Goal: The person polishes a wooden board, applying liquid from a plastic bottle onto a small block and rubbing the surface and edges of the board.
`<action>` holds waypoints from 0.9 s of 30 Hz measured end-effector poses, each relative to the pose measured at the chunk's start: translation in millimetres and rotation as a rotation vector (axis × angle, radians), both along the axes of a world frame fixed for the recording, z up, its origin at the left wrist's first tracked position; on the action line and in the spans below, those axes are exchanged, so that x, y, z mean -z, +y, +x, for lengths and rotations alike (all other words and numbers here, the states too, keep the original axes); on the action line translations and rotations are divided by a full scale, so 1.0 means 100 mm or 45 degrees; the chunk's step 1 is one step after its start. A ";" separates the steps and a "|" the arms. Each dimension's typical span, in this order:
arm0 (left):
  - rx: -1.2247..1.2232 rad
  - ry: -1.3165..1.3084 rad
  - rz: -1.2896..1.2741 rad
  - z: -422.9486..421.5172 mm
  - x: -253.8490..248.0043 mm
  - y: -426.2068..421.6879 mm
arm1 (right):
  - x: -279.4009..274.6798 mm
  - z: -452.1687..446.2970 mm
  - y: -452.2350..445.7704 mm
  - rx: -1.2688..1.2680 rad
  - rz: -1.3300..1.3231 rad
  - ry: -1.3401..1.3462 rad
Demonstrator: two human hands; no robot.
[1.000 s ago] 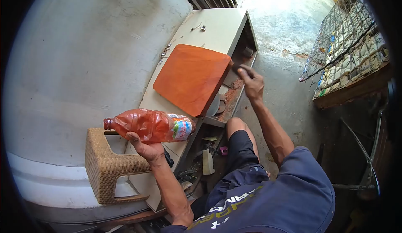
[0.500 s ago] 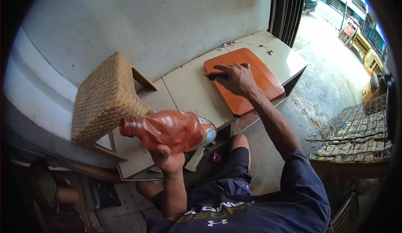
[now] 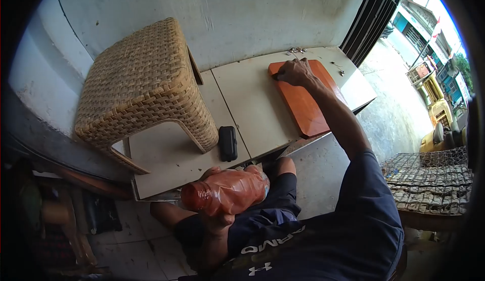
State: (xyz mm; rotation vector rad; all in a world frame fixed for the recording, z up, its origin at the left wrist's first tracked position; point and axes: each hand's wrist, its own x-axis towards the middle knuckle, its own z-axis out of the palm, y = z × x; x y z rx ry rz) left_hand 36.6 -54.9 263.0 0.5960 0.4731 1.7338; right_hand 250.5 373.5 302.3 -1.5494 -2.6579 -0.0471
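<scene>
My left hand (image 3: 220, 221) is wrapped around a crumpled plastic bottle (image 3: 238, 192), stained orange-red and tilted over my lap with its open neck towards the left. The bottle hides part of the fingers. My right hand (image 3: 299, 72) is closed at the far left corner of a glossy orange board (image 3: 308, 104). A small dark tool (image 3: 277, 76) pokes out from under its fingers; the hand covers most of it, so its kind is unclear. The board lies flat on a white tiled bench (image 3: 252, 94).
A woven stool (image 3: 141, 74) stands on the bench's left part, with a black case (image 3: 228, 143) beside its leg. Small scraps (image 3: 297, 51) lie near the wall. To the right are wire mesh (image 3: 429, 175) and a sunlit street (image 3: 389, 99).
The bottle has come down and closer to my lap, uncovering the black case. My right hand has shifted to the board's far left corner. The view has turned.
</scene>
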 end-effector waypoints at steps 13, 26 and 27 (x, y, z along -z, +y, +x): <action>0.195 -0.355 -0.149 0.05 -0.13 0.39 | -0.34 1.26 -2.42 0.119 -0.015 0.167; 0.121 0.917 -0.473 0.35 -0.79 0.66 | -1.50 0.68 -1.35 0.310 -0.737 0.862; 0.103 0.875 -0.552 0.44 -0.76 0.62 | -1.60 0.54 -1.23 0.376 -0.784 0.582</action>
